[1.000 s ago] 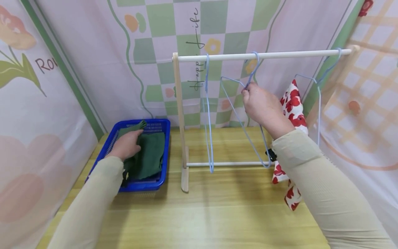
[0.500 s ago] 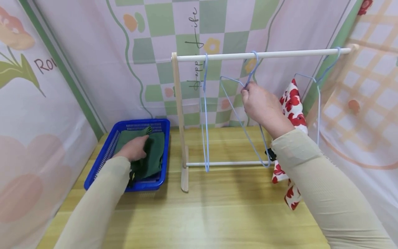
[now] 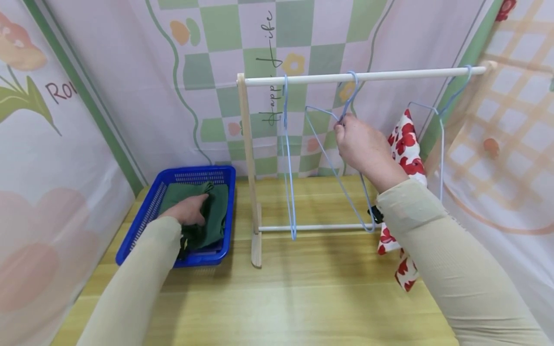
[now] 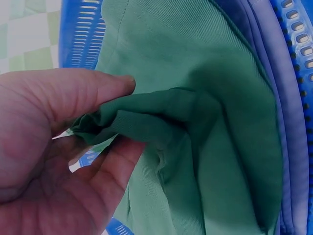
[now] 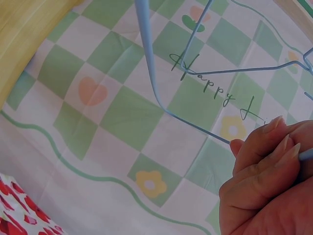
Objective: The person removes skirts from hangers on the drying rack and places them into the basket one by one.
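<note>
From the head view we see the left hand [image 3: 188, 210] over the basket [image 3: 231, 216] at the bench's far left corner, but its grip is unclear there. The left wrist view shows us the thumb above and the fingers beneath, pinching a fold of the green cloth [image 4: 239, 98]. That cloth lies in the basket, and along one side of it we see a purple-blue cloth [image 4: 293, 122], of which the head view gives only a sliver.

The right hand [image 3: 361, 144] holds the neck of the middle hanger [image 5: 147, 49], which hooks over the rack [image 3: 320, 79]. In the right wrist view we find its fingers curled and pressed together around the wire; we cannot see the thumb's full position. The head view adds a bare hanger [image 3: 285, 108] near the rack's left post and, towards the other end, a hanger [image 3: 442, 154] with a floral cloth [image 3: 407, 144].

The bench [image 3: 303, 307] has a pale yellow wood grain, and its far edge meets a green-and-white checked curtain [image 3: 294, 24] lettered "Happy Life". Flower-printed fabric [image 3: 26, 158] rises beyond the bench's left edge, and orange-gridded fabric [image 3: 497, 178] beyond its right.
</note>
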Demonstrator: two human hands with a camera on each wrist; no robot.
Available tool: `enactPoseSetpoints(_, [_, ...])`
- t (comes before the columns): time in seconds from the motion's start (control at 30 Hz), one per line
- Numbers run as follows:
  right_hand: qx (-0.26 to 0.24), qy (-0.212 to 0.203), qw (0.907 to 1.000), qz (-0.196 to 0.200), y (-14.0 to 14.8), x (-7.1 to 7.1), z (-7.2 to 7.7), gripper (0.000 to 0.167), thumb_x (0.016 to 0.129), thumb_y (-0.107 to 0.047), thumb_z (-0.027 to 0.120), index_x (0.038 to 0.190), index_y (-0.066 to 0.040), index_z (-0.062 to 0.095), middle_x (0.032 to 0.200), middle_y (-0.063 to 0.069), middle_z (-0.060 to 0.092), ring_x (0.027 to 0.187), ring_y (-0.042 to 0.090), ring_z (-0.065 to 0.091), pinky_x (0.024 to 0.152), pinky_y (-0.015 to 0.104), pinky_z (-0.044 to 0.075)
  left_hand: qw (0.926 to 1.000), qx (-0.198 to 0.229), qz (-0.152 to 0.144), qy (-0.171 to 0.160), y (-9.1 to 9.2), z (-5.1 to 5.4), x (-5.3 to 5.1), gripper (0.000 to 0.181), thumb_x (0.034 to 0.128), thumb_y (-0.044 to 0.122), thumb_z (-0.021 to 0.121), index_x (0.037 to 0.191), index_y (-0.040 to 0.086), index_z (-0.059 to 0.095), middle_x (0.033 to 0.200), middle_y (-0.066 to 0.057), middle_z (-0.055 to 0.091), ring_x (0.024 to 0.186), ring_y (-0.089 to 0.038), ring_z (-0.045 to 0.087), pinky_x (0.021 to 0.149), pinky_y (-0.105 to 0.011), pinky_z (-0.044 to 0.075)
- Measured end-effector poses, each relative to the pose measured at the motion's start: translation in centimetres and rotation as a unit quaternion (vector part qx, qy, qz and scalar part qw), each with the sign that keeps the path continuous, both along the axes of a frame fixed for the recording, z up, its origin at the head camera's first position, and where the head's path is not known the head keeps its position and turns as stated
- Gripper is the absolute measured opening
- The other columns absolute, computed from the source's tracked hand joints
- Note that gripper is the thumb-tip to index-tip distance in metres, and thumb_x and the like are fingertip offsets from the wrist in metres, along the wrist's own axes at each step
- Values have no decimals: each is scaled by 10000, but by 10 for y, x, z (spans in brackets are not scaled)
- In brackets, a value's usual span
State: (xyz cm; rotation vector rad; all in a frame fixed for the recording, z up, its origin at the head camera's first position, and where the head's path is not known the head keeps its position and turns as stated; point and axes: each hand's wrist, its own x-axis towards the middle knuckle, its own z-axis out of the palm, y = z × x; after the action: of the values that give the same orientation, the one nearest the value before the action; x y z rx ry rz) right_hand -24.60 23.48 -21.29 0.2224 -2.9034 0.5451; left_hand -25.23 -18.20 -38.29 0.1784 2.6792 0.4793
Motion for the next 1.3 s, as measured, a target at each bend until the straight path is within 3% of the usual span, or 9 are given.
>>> enactPoseSetpoints(0.5, [3, 89, 9999, 50, 0, -1, -1, 450, 1131, -338, 294, 1338, -27, 545, 1015, 188, 608, 887, 379, 574, 753, 516, 474, 9999, -58, -20, -131, 2, 0, 4, 912, 930, 92, 735, 1638, -42, 176, 1665, -299, 258, 1517, -501, 284, 1214, -623, 317])
enactPoseSetpoints(1.3, [-16, 74, 10000, 41, 0, 0, -1, 447, 1132, -345, 297, 1333, -30, 542, 955, 173, 582, 857, 369, 574, 728, 495, 474, 9995, 204, -142, -173, 1, 0, 8, 853, 975, 185, 709, 1637, -24, 212, 1663, -283, 282, 1529, -490, 268, 1229, -638, 272])
